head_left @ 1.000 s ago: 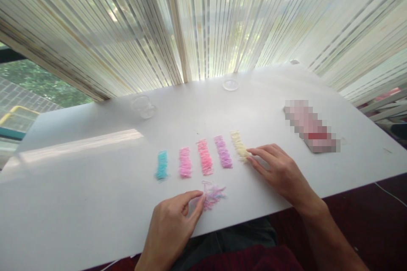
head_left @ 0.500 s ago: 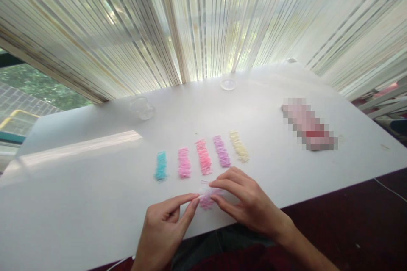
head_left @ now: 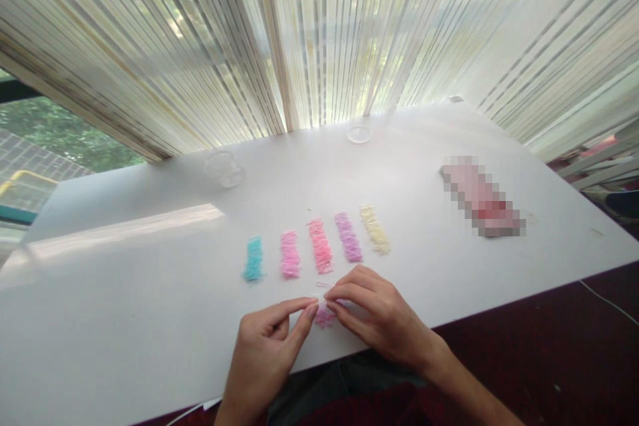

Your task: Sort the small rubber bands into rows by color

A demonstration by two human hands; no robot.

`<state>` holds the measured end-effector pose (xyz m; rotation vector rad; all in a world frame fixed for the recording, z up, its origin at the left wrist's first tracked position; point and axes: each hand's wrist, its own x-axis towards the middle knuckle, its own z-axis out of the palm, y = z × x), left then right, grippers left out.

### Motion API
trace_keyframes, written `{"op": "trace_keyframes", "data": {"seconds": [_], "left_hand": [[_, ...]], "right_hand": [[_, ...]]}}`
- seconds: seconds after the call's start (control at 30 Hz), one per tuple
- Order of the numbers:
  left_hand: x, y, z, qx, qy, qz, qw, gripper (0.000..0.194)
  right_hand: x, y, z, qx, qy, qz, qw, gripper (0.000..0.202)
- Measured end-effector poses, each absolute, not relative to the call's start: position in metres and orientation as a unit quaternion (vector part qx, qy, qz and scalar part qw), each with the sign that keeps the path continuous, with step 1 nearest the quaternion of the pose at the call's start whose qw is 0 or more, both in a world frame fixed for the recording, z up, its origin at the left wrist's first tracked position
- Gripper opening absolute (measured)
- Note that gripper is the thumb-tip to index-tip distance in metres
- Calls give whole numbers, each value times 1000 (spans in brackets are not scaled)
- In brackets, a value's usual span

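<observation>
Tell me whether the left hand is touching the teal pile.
Apart. The head view shows white tabletop between the left hand and the teal pile.

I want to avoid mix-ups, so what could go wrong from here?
The right hand is close to the row of purple strips and might knock it askew. The loose pink pile lies by the left hand, near the front edge of the table, so a brush could scatter it.

Left hand near right hand, pink pile
</observation>
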<state>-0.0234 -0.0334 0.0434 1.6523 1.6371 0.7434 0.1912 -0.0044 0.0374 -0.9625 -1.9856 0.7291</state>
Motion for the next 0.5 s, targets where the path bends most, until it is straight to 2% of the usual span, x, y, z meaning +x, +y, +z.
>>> {"op": "trace_keyframes", "data": {"seconds": [0.33,0.5], "left_hand": [[-11,-30,51,623,627,304,354,30],[24,-23,60,631,609,350,329,33]], "right_hand": [[207,-6,40,-400,-766,278,420,10],[249,-9,34,-494,-717,233,433,8]]}}
